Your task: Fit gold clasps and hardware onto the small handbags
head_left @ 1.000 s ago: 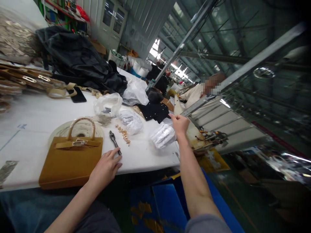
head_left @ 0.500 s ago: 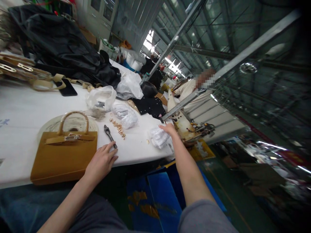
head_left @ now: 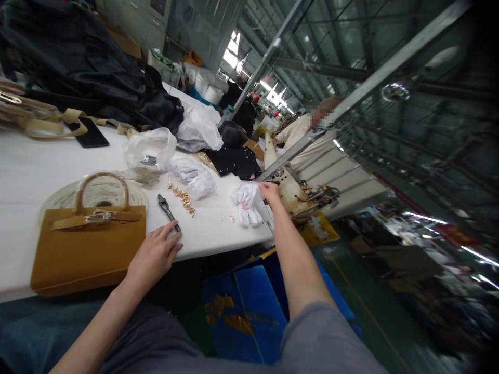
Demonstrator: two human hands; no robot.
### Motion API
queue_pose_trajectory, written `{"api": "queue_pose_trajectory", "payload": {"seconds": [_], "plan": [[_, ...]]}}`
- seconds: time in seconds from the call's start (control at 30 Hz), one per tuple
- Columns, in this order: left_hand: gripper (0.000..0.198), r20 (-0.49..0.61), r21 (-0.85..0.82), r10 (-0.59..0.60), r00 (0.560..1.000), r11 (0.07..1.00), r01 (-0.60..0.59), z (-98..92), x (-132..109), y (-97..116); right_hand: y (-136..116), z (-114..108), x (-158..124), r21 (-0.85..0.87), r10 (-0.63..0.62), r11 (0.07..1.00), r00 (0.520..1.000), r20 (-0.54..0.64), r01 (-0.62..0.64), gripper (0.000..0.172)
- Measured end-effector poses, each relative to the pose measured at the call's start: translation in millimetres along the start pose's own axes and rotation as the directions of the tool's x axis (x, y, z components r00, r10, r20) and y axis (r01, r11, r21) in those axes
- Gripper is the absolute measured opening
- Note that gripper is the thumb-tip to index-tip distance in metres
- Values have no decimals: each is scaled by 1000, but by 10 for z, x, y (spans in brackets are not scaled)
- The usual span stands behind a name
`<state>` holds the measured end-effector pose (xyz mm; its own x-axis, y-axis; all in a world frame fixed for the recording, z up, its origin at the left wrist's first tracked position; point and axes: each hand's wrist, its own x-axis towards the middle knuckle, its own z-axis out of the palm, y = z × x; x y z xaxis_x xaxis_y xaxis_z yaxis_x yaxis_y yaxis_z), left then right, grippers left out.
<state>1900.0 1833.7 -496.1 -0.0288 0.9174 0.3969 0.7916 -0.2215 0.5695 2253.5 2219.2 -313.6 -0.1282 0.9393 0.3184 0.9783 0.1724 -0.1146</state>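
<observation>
We note a ribbed metal wall [head_left: 212, 23], a grey cabinet [head_left: 144, 26] beside it. Dark roof beams [head_left: 331, 73] overhead; strip lights [head_left: 266, 84] recede beyond a bright window [head_left: 233, 52]. Green floor [head_left: 331, 293] lower right. White-covered worktable [head_left: 21, 176] fills our left foreground.

One mustard handbag [head_left: 88, 250], one dark tool [head_left: 167, 211], one phone [head_left: 92, 134]

Right arm [head_left: 298, 254] outstretched, left fingers [head_left: 167, 227] slightly bent
</observation>
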Motion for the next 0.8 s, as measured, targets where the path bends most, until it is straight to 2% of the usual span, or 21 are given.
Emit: {"api": "queue_pose_trajectory", "payload": {"seconds": [0.17, 0.23, 0.33, 0.4, 0.5, 0.57, 0.67, 0.73, 0.8], "plan": [[34, 11, 4, -1, 1000, 1000, 1, -18, -8, -25, -241, 227, -712, 30, -38, 999, 999, -12, 38, 49], [34, 8, 8, -8, 1000, 1000, 8, -15, 8, -17, -336, 361, -1097, 56, -92, 995, 994, 65, 88, 42], [33, 5, 13, -14, 1000, 1000, 14, -1, 29, -8, -469, 615, -1624, 78, -132, 990, 971, 197, 118, 22], [32, 7, 1, -12, 1000, 1000, 12, 5, 32, -15, -530, 748, -1846, 88, -121, 991, 966, 227, 104, 21], [31, 21, -18, -10, 1000, 1000, 11, -3, 22, -31, -562, 824, -1939, 142, -107, 987, 967, 232, 76, 22], [31, 23, -17, -19, 1000, 1000, 19, -13, 16, -36, -553, 818, -1894, 206, -114, 976, 963, 245, 63, 19], [30, 13, -21, -33, 999, 999, 33, -18, 16, -28, -506, 774, -1795, 295, -138, 954, 952, 271, 54, 25], [28, 7, -30, -34, 999, 999, 34, -13, 18, -21, -442, 721, -1745, 307, -123, 951, 962, 245, 43, 31], [28, 4, -30, -30, 1000, 999, 30, -4, 20, -17, -350, 646, -1705, 266, -48, 964, 984, 170, 1, 38]]}}
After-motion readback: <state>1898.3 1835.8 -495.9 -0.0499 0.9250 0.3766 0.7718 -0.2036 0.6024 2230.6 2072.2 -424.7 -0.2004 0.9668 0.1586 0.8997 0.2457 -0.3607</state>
